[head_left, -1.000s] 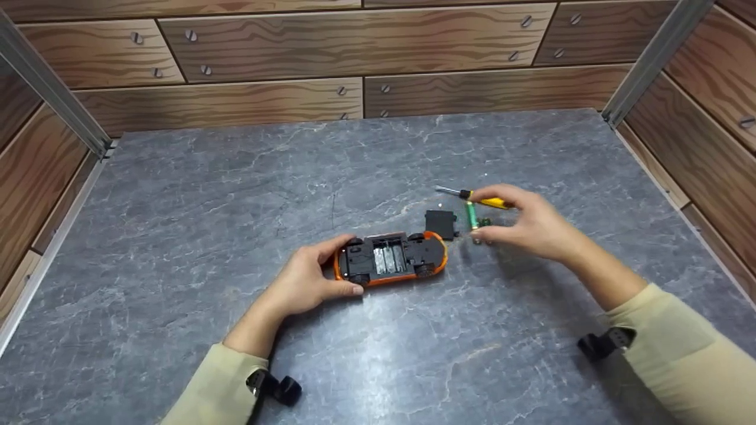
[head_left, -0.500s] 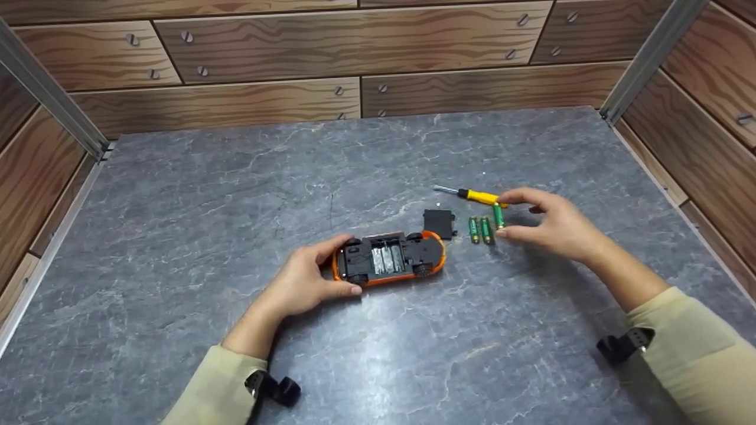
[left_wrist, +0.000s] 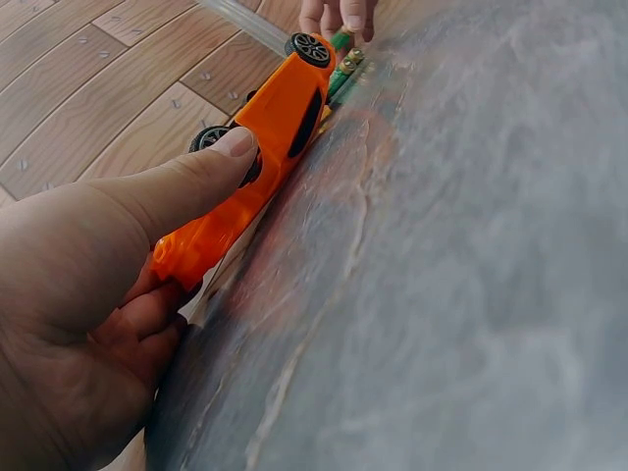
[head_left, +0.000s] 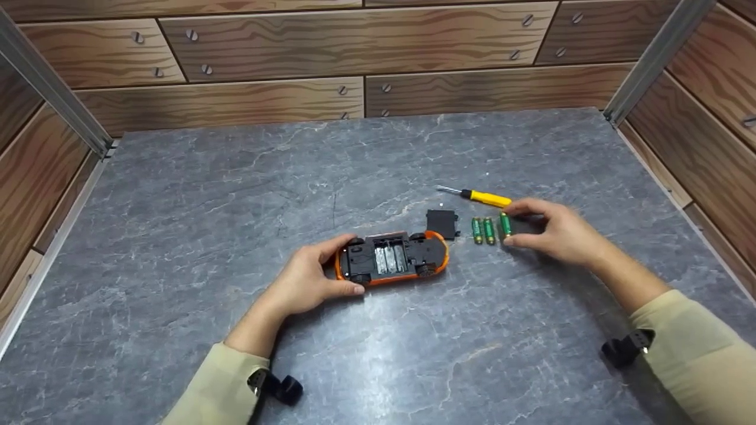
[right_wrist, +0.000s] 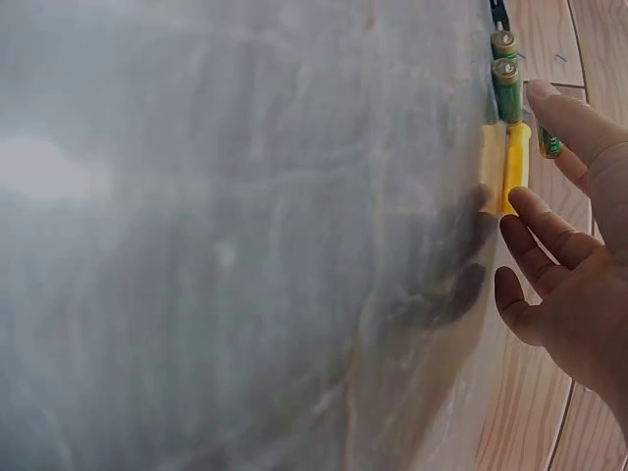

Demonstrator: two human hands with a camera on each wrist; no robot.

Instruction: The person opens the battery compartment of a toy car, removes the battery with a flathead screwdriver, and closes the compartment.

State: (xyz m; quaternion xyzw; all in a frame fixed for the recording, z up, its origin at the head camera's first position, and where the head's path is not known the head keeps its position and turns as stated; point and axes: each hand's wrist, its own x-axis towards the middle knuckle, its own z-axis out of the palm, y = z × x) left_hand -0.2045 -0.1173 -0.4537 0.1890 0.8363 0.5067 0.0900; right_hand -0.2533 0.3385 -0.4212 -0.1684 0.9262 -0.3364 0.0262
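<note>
An orange toy car (head_left: 378,282) lies upside down, its black underside and open battery compartment (head_left: 390,257) facing up. My left hand (head_left: 304,280) grips the car's left end between thumb and fingers; in the left wrist view the thumb (left_wrist: 211,169) presses its side by a wheel. My right hand (head_left: 558,233) pinches a green battery (head_left: 505,225) by its ends between thumb and forefinger, close over the table. Two more green batteries (head_left: 482,231) lie side by side just left of it. In the right wrist view the held battery (right_wrist: 549,142) is partly hidden by the thumb.
A black battery cover (head_left: 442,224) lies between the car and the batteries. Behind them is a screwdriver (head_left: 489,198) with a yellow handle, and a tiny bright piece (head_left: 440,205) sits near the cover. Wood-patterned walls (head_left: 295,47) enclose the grey table (head_left: 207,195).
My right hand has carried the battery rightward, past the other two, and lowered it toward the table. My left hand and the car have stayed in place.
</note>
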